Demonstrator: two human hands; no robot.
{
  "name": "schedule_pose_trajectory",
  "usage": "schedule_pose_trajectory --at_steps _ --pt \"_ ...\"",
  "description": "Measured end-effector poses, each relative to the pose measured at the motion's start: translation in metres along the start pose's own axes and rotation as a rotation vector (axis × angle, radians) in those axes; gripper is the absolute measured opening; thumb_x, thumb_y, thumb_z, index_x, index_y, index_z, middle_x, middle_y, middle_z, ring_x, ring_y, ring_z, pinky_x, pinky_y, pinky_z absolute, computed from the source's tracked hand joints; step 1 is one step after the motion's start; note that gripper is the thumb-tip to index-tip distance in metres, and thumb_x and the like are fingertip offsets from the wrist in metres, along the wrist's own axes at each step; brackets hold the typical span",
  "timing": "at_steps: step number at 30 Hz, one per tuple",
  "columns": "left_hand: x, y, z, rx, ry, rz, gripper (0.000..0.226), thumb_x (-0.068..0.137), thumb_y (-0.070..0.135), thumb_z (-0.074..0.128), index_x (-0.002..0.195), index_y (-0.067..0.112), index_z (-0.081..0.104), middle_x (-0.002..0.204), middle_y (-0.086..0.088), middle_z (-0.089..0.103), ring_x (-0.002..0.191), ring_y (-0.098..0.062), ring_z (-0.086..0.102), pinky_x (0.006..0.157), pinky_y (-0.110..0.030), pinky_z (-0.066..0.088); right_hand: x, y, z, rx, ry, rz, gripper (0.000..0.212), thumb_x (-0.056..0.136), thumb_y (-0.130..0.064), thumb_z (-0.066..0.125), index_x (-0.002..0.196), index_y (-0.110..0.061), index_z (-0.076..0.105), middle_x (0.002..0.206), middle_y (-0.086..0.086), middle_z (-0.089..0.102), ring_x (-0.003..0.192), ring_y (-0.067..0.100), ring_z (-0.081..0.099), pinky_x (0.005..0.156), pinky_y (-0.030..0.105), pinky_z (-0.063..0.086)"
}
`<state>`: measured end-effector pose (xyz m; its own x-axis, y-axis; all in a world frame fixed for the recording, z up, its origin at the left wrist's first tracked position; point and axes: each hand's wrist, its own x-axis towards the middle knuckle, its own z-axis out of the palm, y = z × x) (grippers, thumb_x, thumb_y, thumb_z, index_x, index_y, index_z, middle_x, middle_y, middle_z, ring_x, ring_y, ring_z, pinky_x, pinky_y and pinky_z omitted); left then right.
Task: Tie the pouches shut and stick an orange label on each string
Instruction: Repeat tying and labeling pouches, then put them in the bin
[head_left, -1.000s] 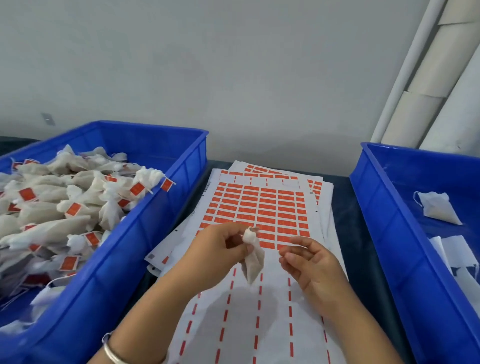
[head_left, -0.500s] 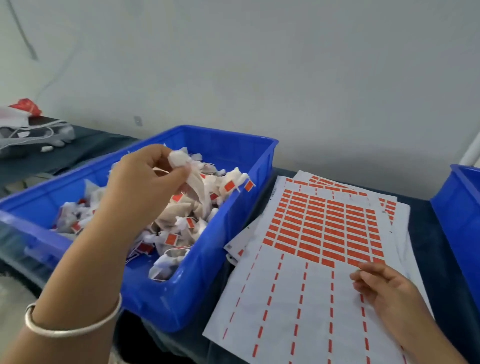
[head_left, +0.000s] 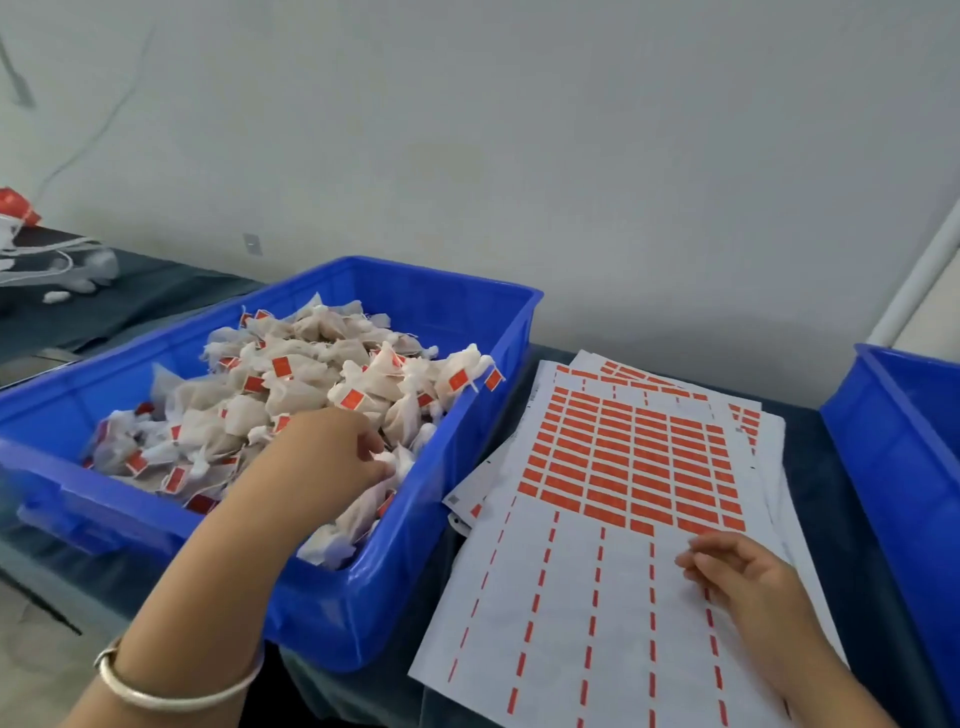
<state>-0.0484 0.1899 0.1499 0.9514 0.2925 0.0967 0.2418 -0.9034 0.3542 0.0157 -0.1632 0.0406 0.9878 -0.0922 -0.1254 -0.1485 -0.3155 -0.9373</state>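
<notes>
Now the left hand (head_left: 332, 457) reaches down into the left bin (head_left: 322, 603), its fingers bent over the pile of pouches (head_left: 291, 395). The fingertips touch a white pouch near the bin's right wall, but I cannot tell whether they pinch it or merely rest on it. A silver bangle (head_left: 171, 686) circles the left wrist. The tied pouches fill most of the bin, many with a small orange label (head_left: 352, 399) on the string; one label hangs over the bin's right rim.

Just right of the bin lies a stack of label sheets (head_left: 597, 623) on a dark table (head_left: 826, 499). The upper part of the top sheet holds rows of orange labels; the lower part is peeled bare, with only thin orange strips between the columns. The right hand (head_left: 743, 577) rests on that bare part, just below the last row of labels, fingers loosely curled and holding nothing that shows. A second blue bin (head_left: 898, 447) stands at the right edge, well apart from the first.
</notes>
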Motion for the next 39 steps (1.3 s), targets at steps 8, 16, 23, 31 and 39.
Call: schedule_pose_trajectory --at_steps 8,16,23,31,39 --pt "-0.055 0.093 0.014 -0.222 -0.014 0.333 0.011 0.090 0.041 0.050 0.080 0.047 0.047 0.083 0.033 0.050 0.073 0.009 0.049 0.064 -0.006 0.035 -0.048 -0.062 -0.020 -0.216 -0.095 -0.195 0.010 0.089 -0.023 0.064 0.086 -0.032 0.067 0.086 -0.018 0.071 0.082 0.000 0.067 0.074 0.012 0.051" --pt "-0.058 0.166 0.112 -0.095 -0.438 0.463 0.026 0.091 0.042 0.053 0.117 0.042 0.056 0.128 0.021 0.053 0.111 -0.002 0.052 0.098 -0.016 0.036 -0.107 -0.111 -0.150 -0.548 0.238 -0.339 0.022 0.085 -0.031 0.058 0.082 -0.051 0.067 0.085 -0.032 0.066 0.082 -0.013 0.060 0.061 0.009 0.044" --pt "-0.058 0.165 0.190 0.245 -0.579 0.651 0.073 0.083 0.071 0.035 0.145 0.041 0.012 0.156 0.015 -0.009 0.143 -0.013 -0.012 0.114 -0.046 -0.004 -0.028 -0.061 -0.254 -0.691 0.350 0.141 0.016 0.093 -0.017 0.058 0.080 -0.020 0.068 0.097 0.004 0.070 0.084 0.015 0.064 0.066 0.027 0.049" --pt "-0.064 0.163 0.197 0.257 -0.539 0.690 0.133 0.024 0.085 -0.031 0.146 0.042 -0.004 0.130 0.016 -0.035 0.122 -0.007 -0.031 0.105 -0.037 -0.018 0.004 -0.024 -0.220 -0.518 0.153 0.289 0.026 0.086 -0.034 0.060 0.075 -0.013 0.071 0.077 -0.001 0.071 0.071 0.012 0.067 0.057 0.023 0.047" --pt "-0.064 0.164 0.193 0.240 -0.550 0.676 0.124 0.035 0.090 -0.022 0.146 0.041 0.004 0.153 0.015 -0.017 0.142 -0.014 -0.016 0.109 -0.038 -0.014 -0.020 -0.057 -0.219 -0.154 0.409 0.119 0.022 0.089 -0.014 0.055 0.068 -0.006 0.058 0.068 0.006 0.060 0.060 0.017 0.057 0.053 0.023 0.044"
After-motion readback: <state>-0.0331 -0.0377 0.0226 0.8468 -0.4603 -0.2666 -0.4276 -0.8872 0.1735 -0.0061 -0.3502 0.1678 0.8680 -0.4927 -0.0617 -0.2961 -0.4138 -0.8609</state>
